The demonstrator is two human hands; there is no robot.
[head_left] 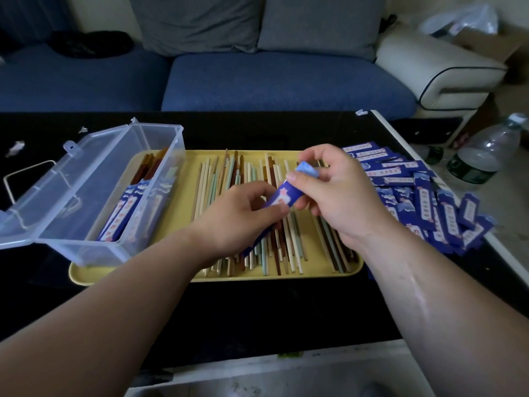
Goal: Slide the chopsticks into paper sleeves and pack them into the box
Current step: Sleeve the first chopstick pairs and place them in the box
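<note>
**Head view.** We hold one blue paper sleeve [282, 197] above the middle of the yellow tray [86, 275]. The left hand [240, 213] pinches its middle with curled fingers. The right hand [335, 193] pinches its far end between thumb and forefinger. We cannot tell whether chopsticks are already inside it.

Loose chopsticks [229, 179] in cream, pale green and brown lie side by side across the tray. The clear plastic box [94, 181] stands on the tray's left end with its lid open to the left. Several sleeved pairs [126, 213] lie in it, brown ends showing at the far side. A pile of sleeves [423, 202] lies on the black table [257, 310], right of the tray.

**Handling (our judgement).** The sleeve is light, thin and easily creased. We grip it by its edges near the mouth and avoid pressing it flat. The chopsticks look stiff, light and smooth. We take them as a pair near one end and feed the other end in first.

**Writing.** Each sleeve carries a pale panel with red marks, too small to read. No brand is legible.
</note>
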